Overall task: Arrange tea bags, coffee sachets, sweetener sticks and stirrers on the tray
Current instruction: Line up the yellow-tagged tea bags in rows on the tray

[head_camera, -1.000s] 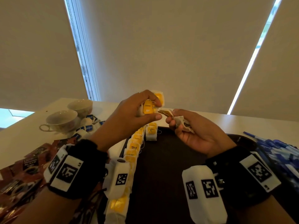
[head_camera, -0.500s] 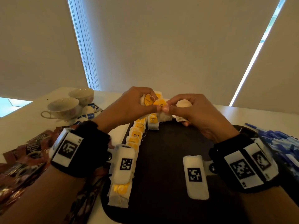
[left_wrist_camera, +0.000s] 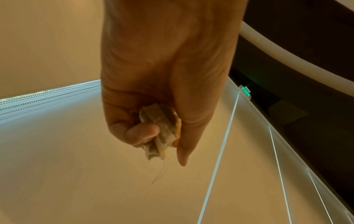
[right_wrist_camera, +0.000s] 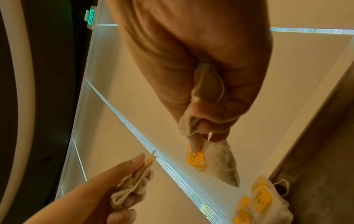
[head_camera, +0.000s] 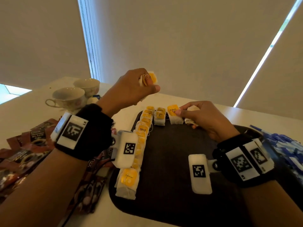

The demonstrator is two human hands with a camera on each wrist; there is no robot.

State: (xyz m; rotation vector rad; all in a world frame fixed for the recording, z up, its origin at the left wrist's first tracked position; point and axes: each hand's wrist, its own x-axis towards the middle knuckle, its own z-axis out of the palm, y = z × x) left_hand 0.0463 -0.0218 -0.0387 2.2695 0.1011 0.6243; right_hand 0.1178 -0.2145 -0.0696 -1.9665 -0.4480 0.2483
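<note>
A dark tray (head_camera: 172,161) lies before me. Tea bags with yellow tags (head_camera: 142,128) run in a row along its left edge, and one more tea bag (head_camera: 159,117) lies at the far end. My left hand (head_camera: 150,83) is raised above the tray's far left corner and grips a bunch of tea bags (left_wrist_camera: 162,133). My right hand (head_camera: 179,112) is down at the tray's far edge. It pinches a tea bag (head_camera: 174,115) that rests on the tray, and a second bag (right_wrist_camera: 207,86) is tucked in its palm.
Two teacups (head_camera: 68,97) stand at the back left of the white table. Dark coffee sachets (head_camera: 24,153) are piled at the left, and blue sticks (head_camera: 285,145) lie at the right. Most of the tray's middle and right is bare.
The hands met in the air above the tray. Now my right hand has come down to the far edge with a tea bag, and my left hand has stayed up with its bunch.
</note>
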